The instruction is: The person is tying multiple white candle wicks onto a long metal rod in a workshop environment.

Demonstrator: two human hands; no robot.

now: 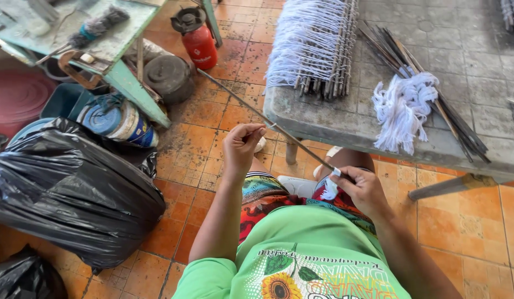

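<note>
A long thin dark stick [234,94] slants from the upper left down to my lap. My left hand [241,146] pinches it near its middle with the fingertips. My right hand [361,188] grips its lower end, where a white string [330,188] is wrapped and hangs a little. On the grey table [478,50] in front lies a row of sticks tied with white string [312,44]. To its right a loose bundle of dark sticks [423,83] carries a bunch of white strings [403,108].
A large black plastic bag [68,188] fills the floor at left, with a second one [24,277] at the bottom corner. Behind it stand a blue tin [115,122], a dark pot [169,77], a red gas canister [198,41] and a green table [124,77]. Orange tiles cover the floor.
</note>
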